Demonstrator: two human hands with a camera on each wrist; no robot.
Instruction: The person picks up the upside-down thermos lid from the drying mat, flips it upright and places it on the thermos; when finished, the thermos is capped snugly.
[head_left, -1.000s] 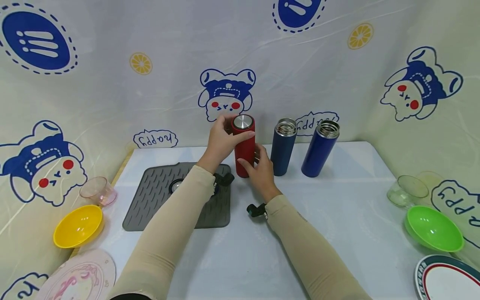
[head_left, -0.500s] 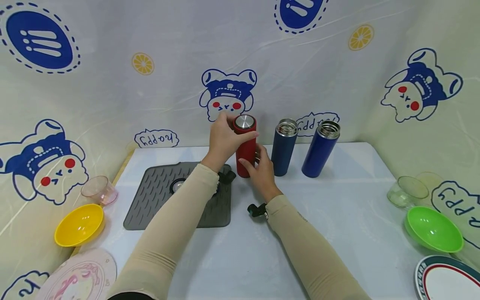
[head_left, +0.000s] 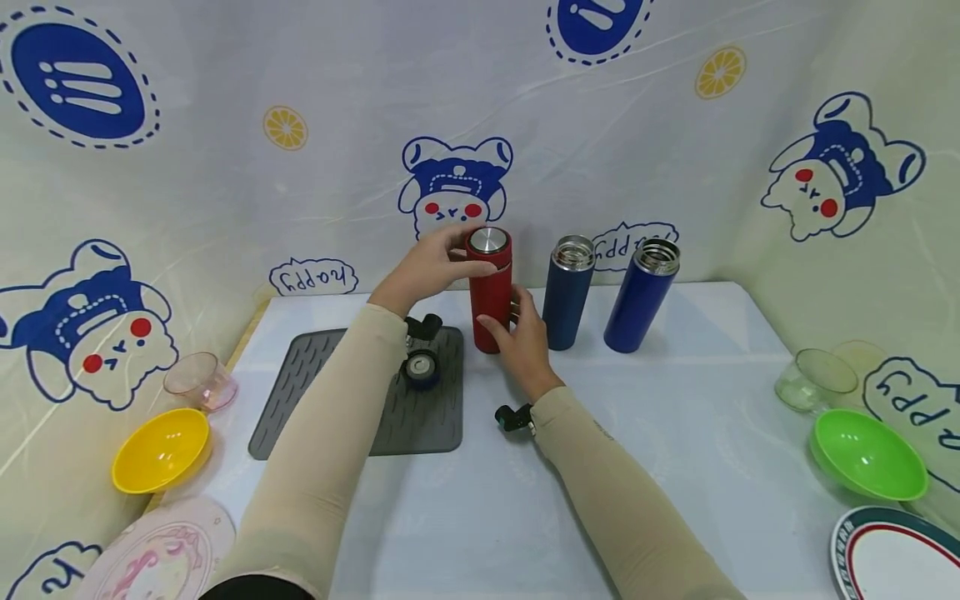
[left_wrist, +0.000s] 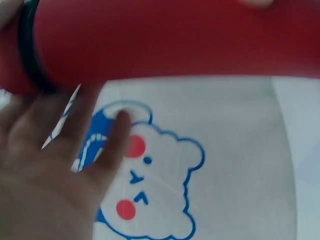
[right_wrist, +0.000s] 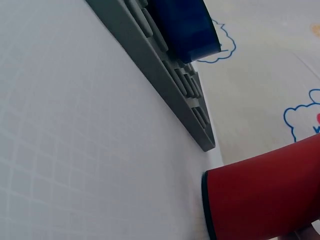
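Note:
A red thermos [head_left: 492,304] with a steel-topped lid [head_left: 489,240] stands upright near the back of the table. My left hand [head_left: 429,265] holds the lid from the left, thumb across the front and fingers behind. Lower down, my right hand [head_left: 527,346] grips the body from the right. In the left wrist view a dark band circles the red thermos [left_wrist: 175,40] between lid and body, with the left hand [left_wrist: 55,170] below and some fingers extended. The right wrist view has the base of the red thermos [right_wrist: 260,197]; the right hand is mostly out of that frame.
Two lidless bottles, one dark blue [head_left: 567,300] and one brighter blue [head_left: 641,302], stand right of the thermos. On the grey mat [head_left: 442,425] lies a dark lid [head_left: 421,368]. A glass [head_left: 813,383] and green bowl [head_left: 866,458] sit right, a yellow bowl [head_left: 161,452] left.
My left hand and forearm have swung left around the thermos lid, uncovering the dark lid on the mat. The right hand keeps its grip, and the thermos stays in place.

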